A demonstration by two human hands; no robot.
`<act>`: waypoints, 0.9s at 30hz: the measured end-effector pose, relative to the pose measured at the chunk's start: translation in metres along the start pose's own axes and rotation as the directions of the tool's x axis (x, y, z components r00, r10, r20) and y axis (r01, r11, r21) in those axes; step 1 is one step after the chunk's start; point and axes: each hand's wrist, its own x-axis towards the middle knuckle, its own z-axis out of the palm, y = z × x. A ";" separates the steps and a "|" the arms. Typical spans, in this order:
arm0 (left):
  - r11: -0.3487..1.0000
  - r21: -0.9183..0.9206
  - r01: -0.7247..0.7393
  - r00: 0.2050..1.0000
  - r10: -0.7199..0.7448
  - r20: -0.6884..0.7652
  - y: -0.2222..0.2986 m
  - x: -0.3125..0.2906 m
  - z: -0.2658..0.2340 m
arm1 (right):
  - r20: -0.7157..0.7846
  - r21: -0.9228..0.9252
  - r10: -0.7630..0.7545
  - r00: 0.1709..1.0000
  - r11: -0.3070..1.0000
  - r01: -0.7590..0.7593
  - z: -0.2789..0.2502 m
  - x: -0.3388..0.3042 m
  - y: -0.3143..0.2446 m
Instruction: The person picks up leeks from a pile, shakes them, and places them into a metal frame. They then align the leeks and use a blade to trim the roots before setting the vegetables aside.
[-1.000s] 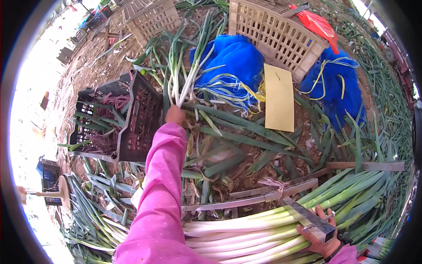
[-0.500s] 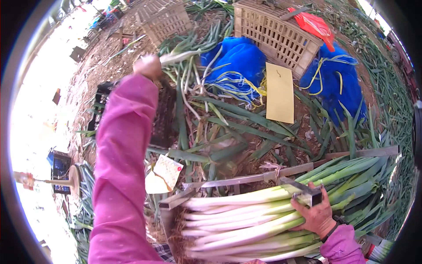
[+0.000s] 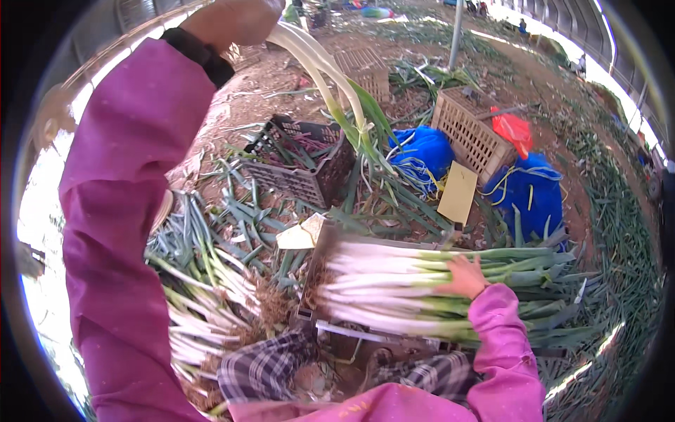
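Observation:
My left hand (image 3: 239, 21), raised high at the upper left, is closed round limp leeks (image 3: 327, 77) whose white stems and green leaves hang down to the right. Low in front of me, a bundle of leeks (image 3: 383, 288) lies sideways in a metal frame (image 3: 307, 299), roots at the left and green tops at the right. My right hand (image 3: 464, 276) rests on the upper side of that bundle where white turns to green, its fingers stretched out and slightly blurred. More loose leeks (image 3: 211, 295) are piled at the left, beside my knee.
A dark crate (image 3: 281, 172) with leaf scraps stands ahead. Beyond are a beige crate (image 3: 467, 126), a red bag (image 3: 513, 132), blue mesh bags (image 3: 531, 197) and a yellow card (image 3: 458, 193). A torn paper (image 3: 299, 235) lies by the frame. Leaves litter the ground at right.
The view has tilted up. My left hand has risen with the leeks, away from the ground scraps. My right hand has come off the metal bar and lies flatter on the bundle.

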 end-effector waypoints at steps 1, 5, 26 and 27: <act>0.987 0.135 0.087 0.960 -0.119 0.252 0.021 -0.005 -0.070 | 0.065 0.169 0.007 0.998 0.985 -0.018 -0.027 0.000 -0.035; 0.935 0.255 0.247 0.832 -0.339 0.439 0.035 -0.071 -0.266 | -0.400 0.887 -0.288 0.870 0.117 0.446 -0.071 -0.018 -0.213; 0.717 -0.663 0.217 0.959 -0.283 0.008 0.295 -0.223 -0.036 | -0.596 0.285 0.675 0.436 -0.330 0.900 -0.183 -0.209 0.006; 0.699 -0.681 0.217 0.956 -0.292 0.005 0.322 -0.209 -0.005 | -0.564 0.331 0.703 0.434 -0.289 0.898 -0.156 -0.204 0.044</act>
